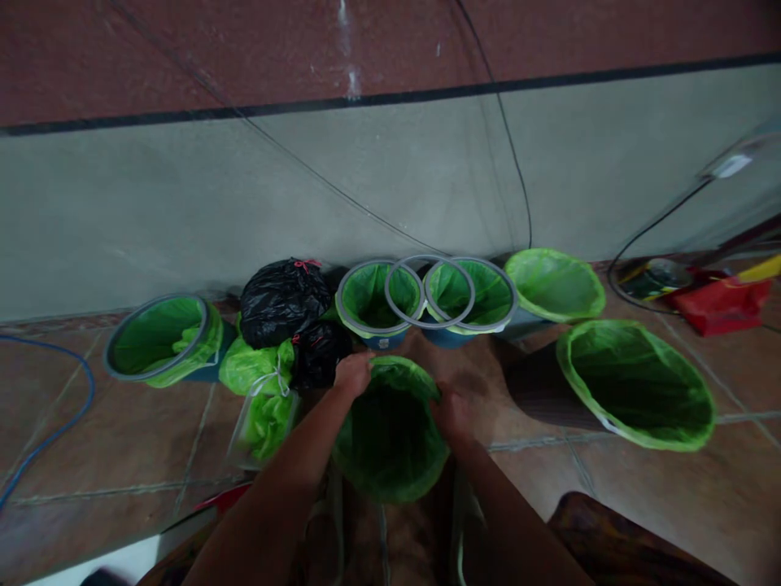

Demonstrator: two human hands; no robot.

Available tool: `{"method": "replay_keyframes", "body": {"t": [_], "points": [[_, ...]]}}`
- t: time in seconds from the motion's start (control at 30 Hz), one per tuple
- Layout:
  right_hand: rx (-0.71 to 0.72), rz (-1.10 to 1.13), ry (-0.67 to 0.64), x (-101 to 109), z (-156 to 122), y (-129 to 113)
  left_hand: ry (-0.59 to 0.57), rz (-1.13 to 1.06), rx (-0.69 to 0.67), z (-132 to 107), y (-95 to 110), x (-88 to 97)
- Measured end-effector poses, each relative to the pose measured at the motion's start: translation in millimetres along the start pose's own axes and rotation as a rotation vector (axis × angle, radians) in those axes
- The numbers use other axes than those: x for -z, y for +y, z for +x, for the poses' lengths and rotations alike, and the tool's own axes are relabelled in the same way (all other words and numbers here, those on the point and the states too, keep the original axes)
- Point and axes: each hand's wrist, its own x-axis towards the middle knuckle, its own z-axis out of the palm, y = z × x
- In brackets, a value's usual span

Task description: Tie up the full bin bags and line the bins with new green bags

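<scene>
Between my knees stands a bin lined with a green bag (pixel 390 484), its mouth spread wide towards me. My left hand (pixel 354 376) is closed on the liner's rim at the upper left. On the opposite side my right hand (pixel 450 411) grips the same rim, slightly blurred. Just behind, two bins with green liners, a left one (pixel 373 330) and a right one (pixel 497 321), carry grey rims. A loose grey ring (pixel 390 303) lies across the tops of both. The bin body under my hands is mostly hidden.
At left are a lined bin (pixel 113 366), a tied black bag (pixel 284 301), a knotted green bag (pixel 244 366) and a clear tub (pixel 237 443). At right stand a large lined bin (pixel 543 387), a smaller one (pixel 555 285) and a red dustpan (pixel 720 305). A blue cable (pixel 91 391) curves along the floor.
</scene>
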Motion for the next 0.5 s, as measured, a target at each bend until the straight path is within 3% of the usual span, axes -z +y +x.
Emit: {"method": "replay_keyframes", "body": {"t": [0.17,0.3,0.4,0.5], "points": [[0.020,0.037,0.054,11,12,6,0.069,-0.103,0.374,-40,-14,-8.3],[-0.073,0.248,0.061,8,12,10,0.130,-0.232,0.606,-87,-17,-24.1],[-0.113,0.498,-0.074,6,12,8,0.152,-0.335,0.769,-111,-14,-36.1],[-0.067,0.738,-0.222,7,18,3,0.177,-0.432,0.852,-121,-8,-46.6]]}}
